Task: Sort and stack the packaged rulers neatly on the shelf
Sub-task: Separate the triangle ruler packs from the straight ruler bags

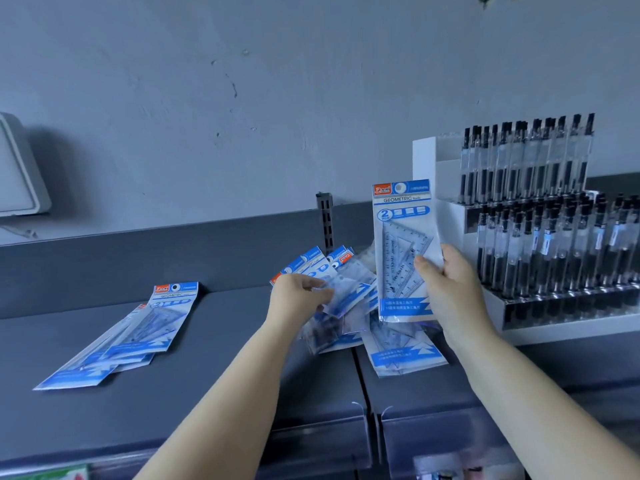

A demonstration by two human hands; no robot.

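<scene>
So, far left: grey wall-mounted box [19, 168] above the dark shelf [221, 341]. On the shelf's left part, a small fanned stack of packaged rulers [124, 336], lying flat, headers toward the back wall, overlapping each other. Centre: left hand [299, 294] reaches into the loose pile of ruler packs [349, 306], fingers [320, 284] curled round one pack on top of the pile; pack looks partly lifted, can't tell whether it's clear of the rest. The pile is messy, packs crossing at different angles, spilling over the seam between two shelf sections. Slotted metal upright [325, 220] stands behind the pile at the back panel. Right of that: right hand [450, 289] holds one "GEOMETRIC" set-square pack [403, 251] upright above the pile, thumb on the front, other fingers behind, gripping its right edge. Far right: white tiered display rack [554, 327] full of black pens [540, 216] standing in rows, just beside the held pack.
</scene>
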